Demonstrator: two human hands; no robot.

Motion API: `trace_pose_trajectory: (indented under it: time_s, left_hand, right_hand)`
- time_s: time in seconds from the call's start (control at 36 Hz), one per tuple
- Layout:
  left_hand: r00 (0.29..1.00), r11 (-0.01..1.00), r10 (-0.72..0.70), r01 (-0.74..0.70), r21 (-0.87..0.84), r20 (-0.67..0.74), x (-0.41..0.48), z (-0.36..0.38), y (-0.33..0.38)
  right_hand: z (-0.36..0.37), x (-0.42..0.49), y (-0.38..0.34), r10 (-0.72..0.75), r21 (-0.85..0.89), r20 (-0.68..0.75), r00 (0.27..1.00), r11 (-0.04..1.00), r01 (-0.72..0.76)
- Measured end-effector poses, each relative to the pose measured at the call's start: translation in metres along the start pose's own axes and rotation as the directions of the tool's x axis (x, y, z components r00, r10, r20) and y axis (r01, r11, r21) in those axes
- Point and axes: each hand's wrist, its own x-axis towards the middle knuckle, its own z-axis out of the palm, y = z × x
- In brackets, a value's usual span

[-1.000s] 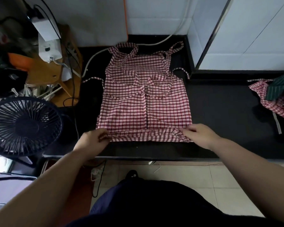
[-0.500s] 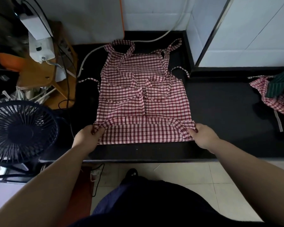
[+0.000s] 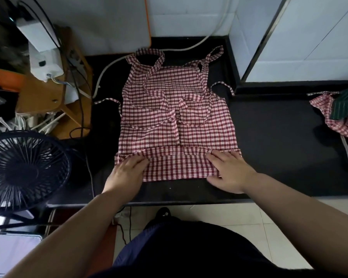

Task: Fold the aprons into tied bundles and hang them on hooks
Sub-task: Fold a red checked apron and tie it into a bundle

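1. Sadly, any print on the white box (image 3: 42, 53) at far left is too blurred to read.
2. The red-and-white checked apron (image 3: 175, 117) lies flat on the black counter (image 3: 269, 137). Its bib and neck straps point toward the wall, and its near hem is turned up into a band across the width.
3. The left hand (image 3: 127, 169) rests palm down on the band's left end, fingers straight and close together, pressing the cloth.
4. The right hand (image 3: 229, 171) lies palm down on the band's right end, fingers straight and slightly spread, thumb stretched along the near edge.
5. Both forearms reach in over the counter's near edge.
6. A heap of aprons (image 3: 338, 121), checked and dark green striped, lies at the counter's right end.
7. A black fan (image 3: 22, 171) stands at left, beside the counter.
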Motion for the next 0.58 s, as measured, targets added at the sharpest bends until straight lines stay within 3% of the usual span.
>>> trace_pose_trajectory:
  time_s: [0.08,0.19,0.28,0.39,0.47,0.53,0.58]
  left_hand:
    - [0.97,0.983,-0.067,0.024,0.182,0.232,0.0,-0.004,0.005]
    - [0.956,0.959,-0.059,-0.026,0.283,0.287,0.007,-0.017,0.011]
    - [0.953,0.979,-0.048,-0.015,0.204,0.299,0.013,-0.024,0.009]
    - [0.912,0.997,-0.044,0.068,-0.043,0.408,0.026,-0.045,0.003]
    - [0.855,0.952,-0.071,0.212,-0.221,0.514,0.038,-0.064,0.009]
    - [0.825,0.932,-0.081,0.261,-0.251,0.56,0.045,-0.071,0.011]
    - [0.838,0.927,-0.095,0.272,-0.26,0.538,0.051,-0.074,0.009]
  right_hand:
    - [0.001,0.003,0.001,0.037,-0.026,0.094,0.995,0.999,-0.034]
    - [-0.006,0.007,0.001,0.032,-0.057,-0.015,0.999,0.998,-0.033]
    - [-0.014,0.01,0.003,0.019,0.032,-0.06,0.998,0.999,-0.017]
    - [-0.037,0.011,0.008,0.065,0.241,0.15,0.987,0.965,-0.1]
    - [-0.05,0.011,0.012,0.095,0.313,0.188,0.978,0.938,-0.151]
    - [-0.053,0.013,0.016,0.098,0.326,0.192,0.976,0.932,-0.157]
    - [-0.055,0.016,0.018,0.114,0.312,0.173,0.978,0.936,-0.165]
